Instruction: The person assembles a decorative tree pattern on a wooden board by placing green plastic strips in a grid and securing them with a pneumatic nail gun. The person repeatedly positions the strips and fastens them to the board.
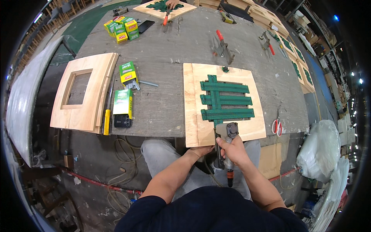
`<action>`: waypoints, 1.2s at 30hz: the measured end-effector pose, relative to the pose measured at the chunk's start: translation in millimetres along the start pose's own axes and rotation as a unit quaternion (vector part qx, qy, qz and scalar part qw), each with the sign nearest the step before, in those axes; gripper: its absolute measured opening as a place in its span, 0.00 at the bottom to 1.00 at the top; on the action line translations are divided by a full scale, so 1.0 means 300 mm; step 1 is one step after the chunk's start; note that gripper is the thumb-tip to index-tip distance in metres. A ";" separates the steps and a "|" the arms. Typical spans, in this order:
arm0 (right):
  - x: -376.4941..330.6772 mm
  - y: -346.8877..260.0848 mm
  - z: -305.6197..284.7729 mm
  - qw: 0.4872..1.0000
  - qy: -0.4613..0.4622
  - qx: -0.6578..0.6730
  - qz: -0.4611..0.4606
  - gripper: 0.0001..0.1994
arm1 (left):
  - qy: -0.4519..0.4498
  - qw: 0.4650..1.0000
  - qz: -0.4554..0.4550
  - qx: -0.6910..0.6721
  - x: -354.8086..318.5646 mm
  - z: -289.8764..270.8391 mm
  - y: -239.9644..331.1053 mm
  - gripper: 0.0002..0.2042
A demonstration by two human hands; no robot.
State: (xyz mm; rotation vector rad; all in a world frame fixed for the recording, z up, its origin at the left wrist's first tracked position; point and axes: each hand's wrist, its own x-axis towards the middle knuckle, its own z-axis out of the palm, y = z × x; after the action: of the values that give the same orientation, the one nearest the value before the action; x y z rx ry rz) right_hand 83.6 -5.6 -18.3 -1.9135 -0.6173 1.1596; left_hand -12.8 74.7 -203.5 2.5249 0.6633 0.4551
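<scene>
A square pale wooden frame lies at the table's near edge, with three green webbing straps across its opening. One lengthwise green strap crosses them on the left and runs toward me. My right hand is closed around an air staple gun, whose nose is over the frame's near rail, by the lengthwise strap. My left hand is at the frame's near edge, left of the gun; its fingers are mostly hidden beneath the wood and the gun.
Stacked wooden frames, a yellow-handled screwdriver, staple boxes and a phone are at left. Red-handled scissors lie at right, red-handled pliers beyond. Another person's hand works on a frame at the far side.
</scene>
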 end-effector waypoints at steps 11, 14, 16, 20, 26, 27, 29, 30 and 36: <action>-0.065 0.080 -0.211 0.976 0.140 0.162 -0.033 0.15 | -0.135 0.898 -0.205 -0.365 -0.095 -0.154 0.231 0.21; -0.070 0.097 -0.227 0.983 0.117 0.138 -0.021 0.16 | -0.141 0.878 -0.181 -0.420 -0.122 -0.221 0.259 0.20; -0.069 0.115 -0.228 0.986 0.086 0.141 -0.033 0.16 | -0.109 0.833 -0.169 -0.515 -0.082 -0.352 0.291 0.19; -0.064 0.093 -0.196 0.988 0.033 0.137 -0.061 0.16 | -0.072 0.792 -0.261 -0.547 0.161 -0.552 0.190 0.16; -0.020 0.029 -0.150 0.993 -0.010 0.104 -0.060 0.12 | -0.077 0.766 -0.323 -0.550 0.386 -0.525 0.067 0.18; -0.013 0.026 -0.150 0.993 -0.013 0.100 -0.055 0.13 | -0.084 0.765 -0.336 -0.544 0.397 -0.508 0.055 0.18; 0.001 0.020 -0.146 0.994 -0.014 0.095 -0.047 0.13 | -0.097 0.766 -0.348 -0.532 0.409 -0.481 0.037 0.18; 0.005 0.016 -0.145 0.995 -0.011 0.094 -0.044 0.13 | -0.104 0.769 -0.347 -0.527 0.412 -0.471 0.030 0.18; 0.032 0.012 -0.127 0.997 -0.005 0.074 -0.034 0.13 | -0.104 0.744 -0.338 -0.567 0.427 -0.438 0.004 0.18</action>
State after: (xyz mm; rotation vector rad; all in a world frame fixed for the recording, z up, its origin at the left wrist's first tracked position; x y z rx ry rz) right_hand 122.0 -15.1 -16.0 -1.7505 -0.5817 1.1402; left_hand 37.5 190.1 -69.8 1.0439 0.8050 0.1800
